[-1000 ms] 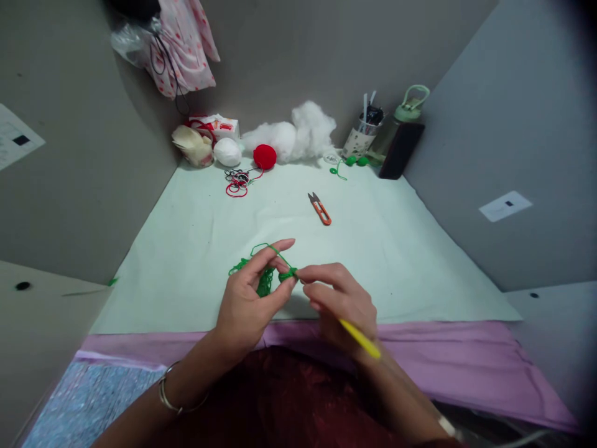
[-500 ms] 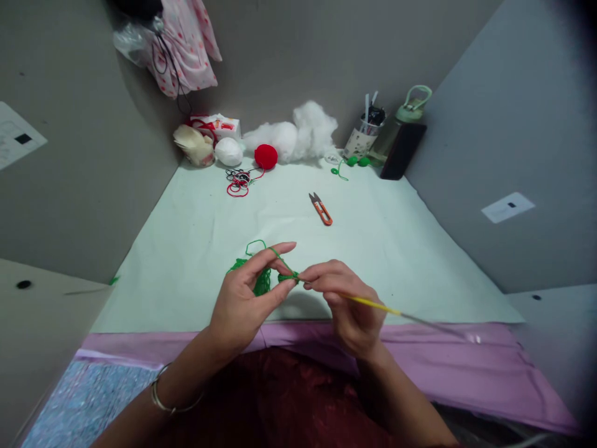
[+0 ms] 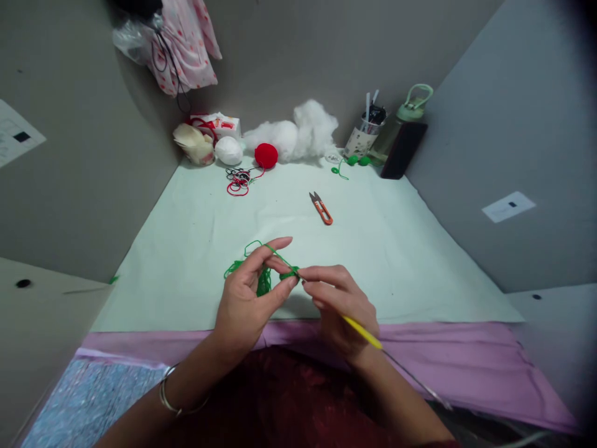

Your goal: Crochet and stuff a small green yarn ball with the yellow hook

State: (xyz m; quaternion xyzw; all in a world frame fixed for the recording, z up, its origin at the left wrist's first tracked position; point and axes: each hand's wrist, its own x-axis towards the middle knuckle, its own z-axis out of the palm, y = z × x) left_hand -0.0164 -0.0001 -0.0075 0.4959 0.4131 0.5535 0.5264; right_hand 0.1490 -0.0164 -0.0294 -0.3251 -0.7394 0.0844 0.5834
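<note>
My left hand (image 3: 249,302) pinches a small green crochet piece (image 3: 290,272) between thumb and fingers. Green yarn (image 3: 263,283) lies in a loose heap behind that hand, and one strand runs over the raised index finger down to the piece. In my right hand (image 3: 345,305) is a crochet hook (image 3: 364,331) with a yellow grip, its shaft slanting down to the right past the wrist. The hook's tip meets the green piece between the two hands; the fingertips partly hide it.
Orange thread snips (image 3: 321,209) lie beyond my hands. Along the back stand a red yarn ball (image 3: 266,156), a white yarn ball (image 3: 229,151), white stuffing (image 3: 284,140), a pen cup (image 3: 361,140), a green bottle (image 3: 387,137) and a dark phone (image 3: 404,150). Grey partitions enclose the table.
The hook has swung so its back end points lower and nearer my right forearm. My right hand has turned and shifted slightly left; the left still holds the green piece.
</note>
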